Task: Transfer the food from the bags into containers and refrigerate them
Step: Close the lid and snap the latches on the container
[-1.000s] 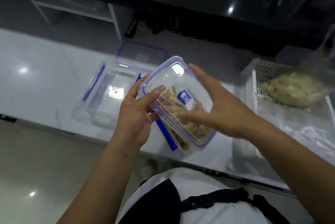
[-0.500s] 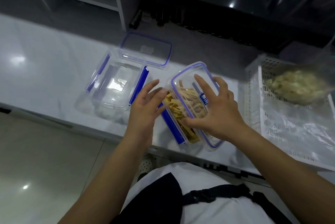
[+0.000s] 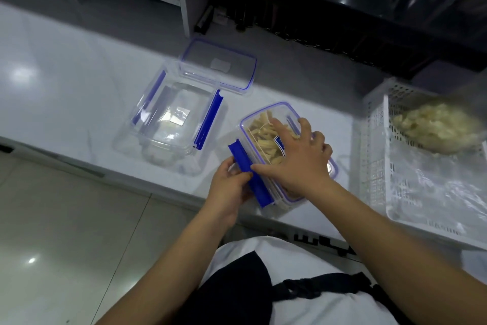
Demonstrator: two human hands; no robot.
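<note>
Filled container (image 3: pixel 266 140) sits on the white table (image 3: pixel 66 66), near its front edge, w/ lid on top and pale food strips inside; its long axis runs away from the person, tilted a bit to their left. Right hand (image 3: pixel 295 158) lies flat on the lid, fingers spread and straight, pressing down. Left hand (image 3: pixel 229 187) is at the container's left long side, fingers curled round the blue clip (image 3: pixel 250 174), which sticks out, not yet snapped down by the look of it. So the clip lies right at the left hand, and I'd guess that hand closes it. Vs. half a sec ago: left hand was open beside the box, now it grips the clip; a full sec ago the box was lifted in both hands. Empty container (image 3: pixel 171 119) and its loose lid (image 3: pixel 218 64) sit to the left, a bag of food (image 3: pixel 437 127) in the white basket (image 3: pixel 374 119) on the right.
</note>
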